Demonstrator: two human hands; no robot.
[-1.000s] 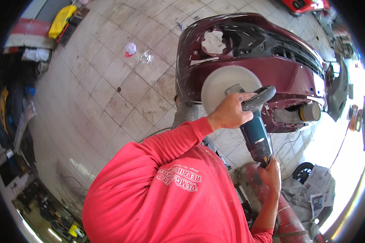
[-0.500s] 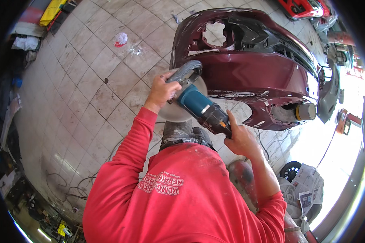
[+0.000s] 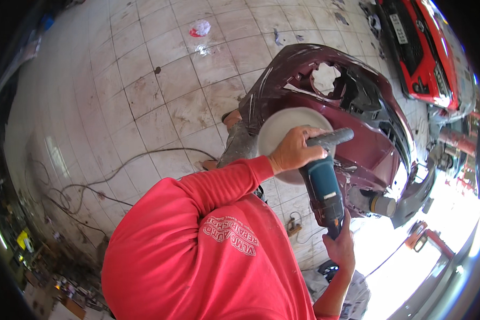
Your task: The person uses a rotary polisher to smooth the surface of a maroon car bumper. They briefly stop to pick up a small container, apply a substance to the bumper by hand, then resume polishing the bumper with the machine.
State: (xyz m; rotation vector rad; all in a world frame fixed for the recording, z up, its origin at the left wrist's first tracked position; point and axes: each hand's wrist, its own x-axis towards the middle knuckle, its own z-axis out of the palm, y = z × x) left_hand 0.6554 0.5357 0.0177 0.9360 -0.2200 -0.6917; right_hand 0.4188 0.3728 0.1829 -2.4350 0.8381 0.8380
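A blue and black power polisher (image 3: pixel 324 184) with a wide round white pad (image 3: pixel 285 133) is between my hands. My left hand (image 3: pixel 300 149) is closed around its dark side handle, near the pad. At the polisher's rear end, my right hand (image 3: pixel 342 244) grips the black body. The pad overlaps a dark red car bumper (image 3: pixel 352 136) in this view; whether it touches the surface I cannot tell. The bumper has a round opening at its far side and black inner parts. A round can-like thing (image 3: pixel 383 206) sits at its near right end.
A red car (image 3: pixel 429 53) stands at the far right. Cables (image 3: pixel 144 153) trail over the tiled floor (image 3: pixel 138 96) on the left. A crumpled white and red thing (image 3: pixel 200 28) lies on the far tiles. Beside the right edge is an orange tool (image 3: pixel 417 237).
The view has turned and shifted. My hands have carried the polisher to the right, swinging its rear end toward me, and the pad now overlaps the bumper more. Both hands keep their grip.
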